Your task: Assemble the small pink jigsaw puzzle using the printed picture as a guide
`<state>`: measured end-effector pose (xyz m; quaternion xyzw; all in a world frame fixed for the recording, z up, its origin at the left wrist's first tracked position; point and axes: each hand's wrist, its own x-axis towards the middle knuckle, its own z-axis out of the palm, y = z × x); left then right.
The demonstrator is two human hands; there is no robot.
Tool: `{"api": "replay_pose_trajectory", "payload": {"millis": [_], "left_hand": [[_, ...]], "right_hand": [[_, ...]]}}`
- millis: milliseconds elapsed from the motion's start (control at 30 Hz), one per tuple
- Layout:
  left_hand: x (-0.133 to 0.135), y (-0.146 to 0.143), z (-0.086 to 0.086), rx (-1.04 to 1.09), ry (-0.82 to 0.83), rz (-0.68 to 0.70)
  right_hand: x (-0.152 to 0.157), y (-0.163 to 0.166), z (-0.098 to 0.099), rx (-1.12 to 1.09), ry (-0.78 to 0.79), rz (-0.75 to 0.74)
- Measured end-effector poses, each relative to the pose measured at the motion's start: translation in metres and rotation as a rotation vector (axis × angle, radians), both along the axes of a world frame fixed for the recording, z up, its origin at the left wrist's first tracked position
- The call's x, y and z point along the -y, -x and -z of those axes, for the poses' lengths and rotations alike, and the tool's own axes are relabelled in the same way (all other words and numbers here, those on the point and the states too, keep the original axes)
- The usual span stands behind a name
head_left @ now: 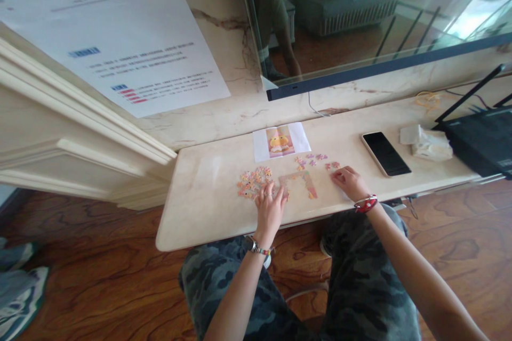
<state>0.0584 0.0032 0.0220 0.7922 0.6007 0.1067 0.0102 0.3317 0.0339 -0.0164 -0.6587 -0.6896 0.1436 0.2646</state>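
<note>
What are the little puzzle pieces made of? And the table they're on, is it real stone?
The puzzle pieces look like printed cardboard: thin, flat and matte, with pastel pictures, though they are too small to be sure. The table looks like polished marble or a marble-look slab: it is cream with faint brownish veins, a soft sheen and a rounded edge.

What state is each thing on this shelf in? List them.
jigsaw: partly joined, flat.
loose pieces: heaped, unjoined.
phone: face up, screen dark.
picture sheet: flat, face up.
left hand: fingers spread on the heap.
right hand: fingers curled beside scattered pieces.
</note>
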Motion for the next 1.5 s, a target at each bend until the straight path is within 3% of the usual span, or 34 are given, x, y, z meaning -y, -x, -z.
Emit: {"api": "replay_pose_trajectory", "payload": {"millis": [300,667,867,1033,1500], "left_hand": [[0.002,0.000,-0.001,-0.004,-0.001,-0.007],[0.005,0.000,0.000,-0.021,0.012,-0.016],[0.006,0.000,0.001,-0.019,-0.004,-0.008],[0.007,0.000,0.003,-0.030,0.005,-0.008],[0.014,-0.003,-0.002,-0.020,0.013,-0.016]], "right_hand": [[0.022,0.012,-0.011,-0.044,-0.020,-0.136],[0.023,0.017,-0.019,-0.183,0.039,-0.101],[0.021,0.014,-0.016,-0.366,0.179,0.008],[0.022,0.015,-0.016,-0.640,0.267,-0.038],[0.034,0.038,-0.016,-0.746,0.431,-0.074]]}}
